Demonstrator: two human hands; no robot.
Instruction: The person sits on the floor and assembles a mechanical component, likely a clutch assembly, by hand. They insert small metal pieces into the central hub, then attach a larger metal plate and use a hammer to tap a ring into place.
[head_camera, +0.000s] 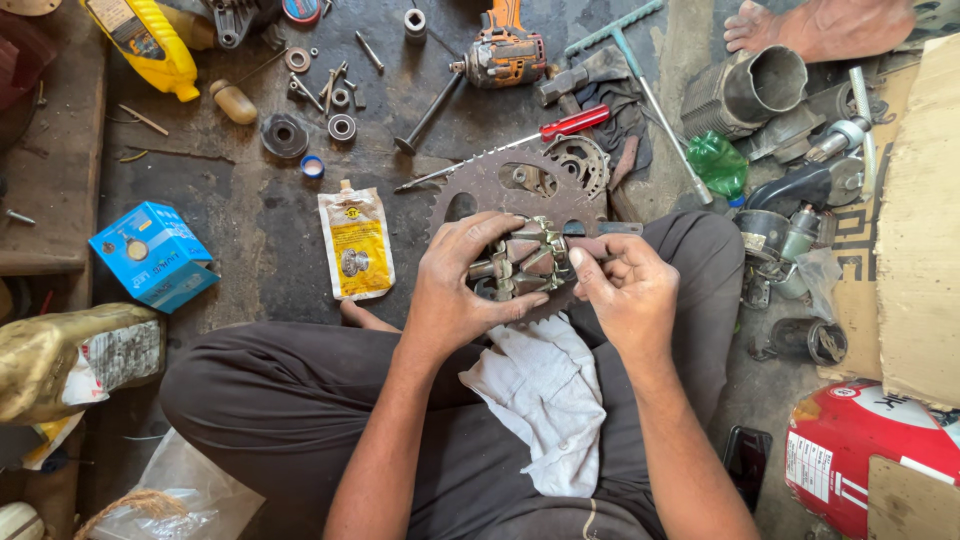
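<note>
Gripping one metal rotor (522, 262) together, two hands, left (462, 285) and right (625, 290), above one white cloth (545, 390)

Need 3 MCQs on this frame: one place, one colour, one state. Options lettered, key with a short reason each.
1. Where does the white rag lie?
A. on the person's lap
B. on the blue box
C. over the cordless drill

2. What colour is the handle of the screwdriver on the floor?
A. green
B. red
C. black

3. How is the metal rotor-like part held?
A. it lies alone on the floor
B. one hand only
C. both hands grip it

Key:
1 A, the rag lies on the dark trousers just below the hands.
2 B, the handle above the rusty sprocket is red.
3 C, the left hand wraps it from one side and the right hand grips the other.
</note>
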